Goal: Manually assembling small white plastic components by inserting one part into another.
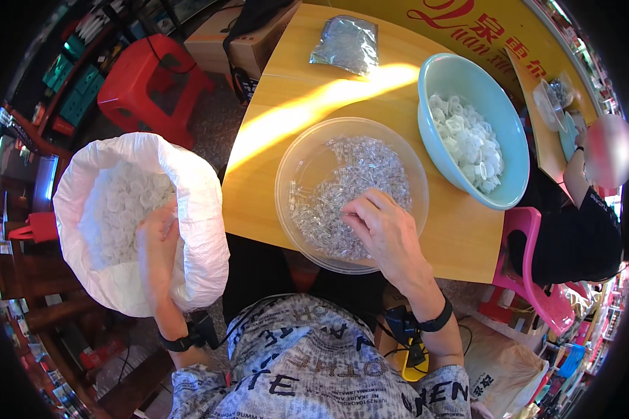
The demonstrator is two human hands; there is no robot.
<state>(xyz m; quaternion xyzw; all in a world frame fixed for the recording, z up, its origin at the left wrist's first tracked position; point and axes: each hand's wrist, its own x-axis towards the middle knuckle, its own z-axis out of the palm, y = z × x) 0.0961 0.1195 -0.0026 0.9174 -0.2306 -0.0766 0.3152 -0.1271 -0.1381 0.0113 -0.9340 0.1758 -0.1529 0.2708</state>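
Observation:
My left hand [159, 230] reaches into a large white sack [203, 230] on the left, its fingers curled against whitish translucent plastic pieces [129, 209]. Whatever those fingers hold is hidden. Over a round clear plastic basin [284, 209] at the table's front edge is my right hand [381, 227], thumb and fingers pinched together. Anything in that pinch is too small to make out. Small clear tube-like plastic parts [349, 181] lie heaped in the basin. To its right, a light blue basin [517, 160] holds a pile of white translucent caps or cups [468, 143].
A shiny packed bag [344, 45] lies at the far end of the wooden table [279, 98]. Red stool [147, 80] stands far left, pink chair [531, 272] right. Another person [573, 223] sits at a table on the far right.

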